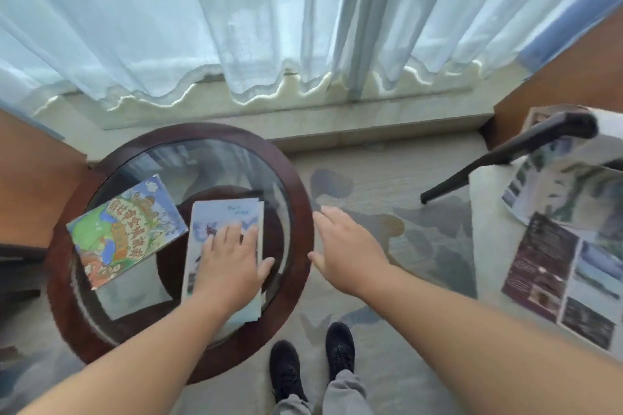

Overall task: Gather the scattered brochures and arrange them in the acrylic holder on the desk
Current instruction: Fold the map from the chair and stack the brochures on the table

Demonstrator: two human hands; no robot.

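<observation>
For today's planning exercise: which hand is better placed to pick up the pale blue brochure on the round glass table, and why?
The left hand. Its palm and fingers already lie flat on the pale blue brochure, while the right hand hangs open off the edge of the round glass table, touching nothing.

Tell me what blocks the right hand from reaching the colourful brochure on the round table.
The left hand and the pale brochure it presses lie between the right hand and the colourful brochure. Nothing rests on that brochure.
</observation>
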